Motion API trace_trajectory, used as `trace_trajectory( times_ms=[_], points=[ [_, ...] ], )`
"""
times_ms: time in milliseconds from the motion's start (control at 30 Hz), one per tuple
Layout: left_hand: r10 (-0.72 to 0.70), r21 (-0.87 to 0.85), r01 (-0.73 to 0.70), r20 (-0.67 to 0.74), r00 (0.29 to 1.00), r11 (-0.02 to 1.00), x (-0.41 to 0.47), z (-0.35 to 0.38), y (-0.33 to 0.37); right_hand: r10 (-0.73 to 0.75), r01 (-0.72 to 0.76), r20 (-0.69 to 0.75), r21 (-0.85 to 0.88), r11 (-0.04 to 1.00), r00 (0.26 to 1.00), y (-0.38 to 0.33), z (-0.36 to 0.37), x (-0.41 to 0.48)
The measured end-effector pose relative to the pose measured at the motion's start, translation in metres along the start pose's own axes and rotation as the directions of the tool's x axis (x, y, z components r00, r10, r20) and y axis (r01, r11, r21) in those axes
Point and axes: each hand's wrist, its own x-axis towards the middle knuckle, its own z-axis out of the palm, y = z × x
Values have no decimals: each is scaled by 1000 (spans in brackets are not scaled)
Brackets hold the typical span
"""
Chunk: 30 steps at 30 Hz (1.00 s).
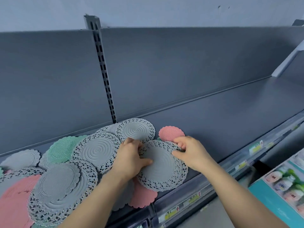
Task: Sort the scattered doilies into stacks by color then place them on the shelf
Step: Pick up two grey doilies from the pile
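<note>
Doilies, round embossed lace-edged mats in grey, pink and green, lie sprawled over the left part of the long dark-grey metal shelf (222,125), and the sort looks far from done. Biggest worry first: the broad heap of large grey doilies (60,190) at lower left seems to reach toward the shelf's front edge, and the left forearm passes just beside it, so a careless sweep could drag layers off. Next, the grey stack (161,167) in the middle, apparently being squared up, sits on a scalloped pink doily (143,198) that lies right at the front lip. Lift the stack unevenly and the thin layers may fan apart, or the pink one may ride along and spoil the colour sort. Watch the small pink doily (169,133) too, just behind the right knuckles. Now the hands: the left hand (130,158) lays its thumb flat on the stack's top, fingers (130,140) curled over the far-left rim. The right hand (192,153) pinches the far-right rim, fingers (179,143) tightly curled, thumb on the lace. Both are gripping, neither spread.
</note>
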Motion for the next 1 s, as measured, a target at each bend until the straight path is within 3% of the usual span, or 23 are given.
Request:
trace_trajectory(
  times_ms=[233, 400, 567, 667, 833, 1000],
  points=[
    [-141, -128, 115, -209, 968, 985, -18, -5, 11, -177, 144, 164, 192, 971, 970, 0, -14, 22],
    [-234, -191, 176, -347, 908, 966, -36, -18, 17, -266, 182, 190, 371, 911, 945, -23, -35, 26],
    [-372, -350, 195, -562, 739, 916, -71, -46, 14, -355, 320, 69, 299, 899, 932, -56, -48, 27],
    [-445, -436, 186, -625, 642, 881, -93, -63, 6, -424, 395, 10, 346, 851, 906, -83, -47, 20],
    [-512, -449, 248, -715, 477, 858, -147, -92, -28, -548, 489, 84, 353, 797, 832, -140, -6, -1],
    [-571, -477, 317, -718, 397, 820, -214, -122, -83, -643, 572, 104, 365, 734, 759, -211, 48, -38]
  ],
)
